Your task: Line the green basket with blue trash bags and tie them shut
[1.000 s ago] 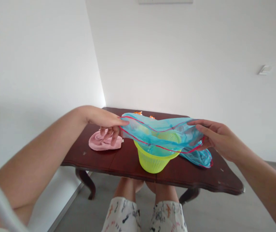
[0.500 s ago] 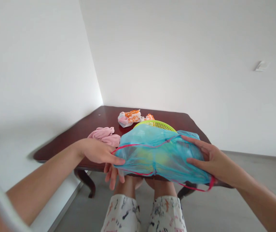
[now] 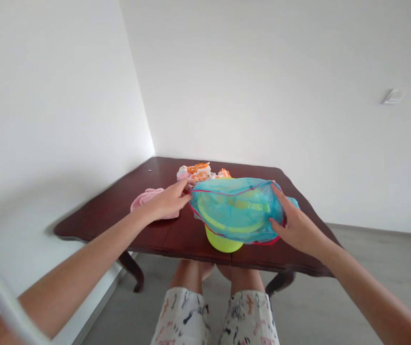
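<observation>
A translucent blue drawstring garbage bag (image 3: 241,225) with a red tie stretches between my hands. Its film lies over the top of a yellow-green plastic basket (image 3: 223,243), whose rim shows through it. My left hand (image 3: 178,196) pinches the bag's left edge with thumb and fingers. On the other side, my right hand (image 3: 290,218) grips the bag's right edge, the thumb low and a finger along the top; its other fingers are partly hidden. A folded pink cloth (image 3: 144,197) lies on the table just beyond my left wrist.
Orange-and-white plastic bags (image 3: 199,171) lie crumpled behind the basket. All this is on a dark red-brown wooden table (image 3: 119,211) with a wavy edge, set against white walls. My legs are under its front edge.
Both hands have moved forward, away from me, carrying the bag over the basket. The left hand's fingers have closed on the bag's edge. More of the basket's lower front now shows.
</observation>
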{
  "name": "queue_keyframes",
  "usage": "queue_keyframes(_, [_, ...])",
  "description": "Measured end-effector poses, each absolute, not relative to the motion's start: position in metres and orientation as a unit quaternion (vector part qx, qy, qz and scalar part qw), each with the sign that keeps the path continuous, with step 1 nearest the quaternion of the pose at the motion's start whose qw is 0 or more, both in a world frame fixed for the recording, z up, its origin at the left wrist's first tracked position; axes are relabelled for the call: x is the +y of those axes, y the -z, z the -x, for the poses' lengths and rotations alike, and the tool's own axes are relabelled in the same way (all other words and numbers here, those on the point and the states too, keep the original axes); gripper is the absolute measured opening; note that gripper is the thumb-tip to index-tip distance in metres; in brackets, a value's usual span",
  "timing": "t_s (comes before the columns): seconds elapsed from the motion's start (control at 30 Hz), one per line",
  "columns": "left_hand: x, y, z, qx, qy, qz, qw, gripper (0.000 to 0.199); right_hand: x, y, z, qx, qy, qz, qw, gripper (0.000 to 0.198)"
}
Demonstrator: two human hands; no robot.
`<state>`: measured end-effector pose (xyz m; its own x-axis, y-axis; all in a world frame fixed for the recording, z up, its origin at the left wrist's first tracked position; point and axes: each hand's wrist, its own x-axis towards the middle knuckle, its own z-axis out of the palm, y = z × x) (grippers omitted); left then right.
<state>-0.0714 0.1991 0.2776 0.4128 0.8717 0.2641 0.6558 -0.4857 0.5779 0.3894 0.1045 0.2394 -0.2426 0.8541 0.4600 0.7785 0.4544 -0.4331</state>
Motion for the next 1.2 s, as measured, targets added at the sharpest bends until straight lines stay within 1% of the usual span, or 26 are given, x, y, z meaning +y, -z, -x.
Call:
queue_keyframes(0.03, [0.201, -0.277, 0.068, 0.455, -0.306, -0.811, 0.204, 0.053, 0.108, -0.243, -0.39, -0.781, -0.074, 0.526, 0.33, 0.11])
queue_keyframes(0.1, [0.207, -0.276, 0.061, 0.448, -0.342, -0.797, 0.217, 0.056, 0.118, -0.25, -0.391, -0.758, -0.1, 0.548, 0.34, 0.093])
queue_keyframes(0.17, [0.218, -0.274, 0.052, 0.443, -0.343, -0.792, 0.242, 0.051, 0.132, -0.253, -0.389, -0.727, -0.1, 0.578, 0.357, 0.071])
queue_keyframes(0.2, [0.224, -0.274, 0.047, 0.44, -0.338, -0.793, 0.253, 0.048, 0.14, -0.255, -0.387, -0.715, -0.094, 0.591, 0.361, 0.064])
queue_keyframes(0.23, [0.232, -0.273, 0.042, 0.438, -0.333, -0.794, 0.259, 0.045, 0.149, -0.255, -0.384, -0.708, -0.087, 0.601, 0.36, 0.061])
queue_keyframes(0.33, [0.26, -0.268, 0.025, 0.444, -0.331, -0.794, 0.25, 0.037, 0.176, -0.254, -0.376, -0.707, -0.099, 0.607, 0.349, 0.056])
queue_keyframes(0.47, [0.296, -0.259, 0.007, 0.452, -0.336, -0.792, 0.234, 0.022, 0.211, -0.247, -0.37, -0.68, -0.142, 0.624, 0.358, 0.049])
queue_keyframes(0.57, [0.312, -0.255, -0.002, 0.457, -0.339, -0.793, 0.22, 0.015, 0.229, -0.239, -0.37, -0.673, -0.157, 0.624, 0.364, 0.043])
queue_keyframes(0.63, [0.313, -0.256, -0.005, 0.458, -0.342, -0.793, 0.211, 0.018, 0.234, -0.234, -0.371, -0.675, -0.174, 0.617, 0.365, 0.038])
queue_keyframes(0.73, [0.3, -0.265, -0.006, 0.445, -0.347, -0.802, 0.198, 0.039, 0.236, -0.228, -0.373, -0.676, -0.194, 0.609, 0.366, 0.038])
queue_keyframes(0.8, [0.285, -0.275, -0.005, 0.426, -0.335, -0.817, 0.197, 0.045, 0.235, -0.224, -0.375, -0.676, -0.2, 0.607, 0.367, 0.041])
queue_keyframes(0.87, [0.269, -0.284, -0.006, 0.408, -0.298, -0.847, 0.164, 0.039, 0.234, -0.222, -0.376, -0.679, -0.202, 0.603, 0.368, 0.045])
queue_keyframes(0.93, [0.258, -0.29, -0.007, 0.397, -0.261, -0.872, 0.113, 0.027, 0.232, -0.22, -0.376, -0.681, -0.199, 0.6, 0.369, 0.048])
queue_keyframes(1.0, [0.254, -0.293, -0.008, 0.398, -0.251, -0.878, 0.085, 0.013, 0.231, -0.221, -0.375, -0.683, -0.195, 0.6, 0.367, 0.051])
queue_keyframes(1.03, [0.255, -0.292, -0.008, 0.403, -0.26, -0.873, 0.089, 0.01, 0.231, -0.221, -0.374, -0.684, -0.194, 0.6, 0.367, 0.052])
queue_keyframes(1.1, [0.264, -0.289, -0.008, 0.416, -0.283, -0.857, 0.11, 0.013, 0.23, -0.223, -0.372, -0.686, -0.196, 0.599, 0.365, 0.051])
queue_keyframes(1.2, [0.285, -0.278, -0.006, 0.43, -0.327, -0.828, 0.152, 0.012, 0.23, -0.225, -0.367, -0.691, -0.209, 0.588, 0.365, 0.042])
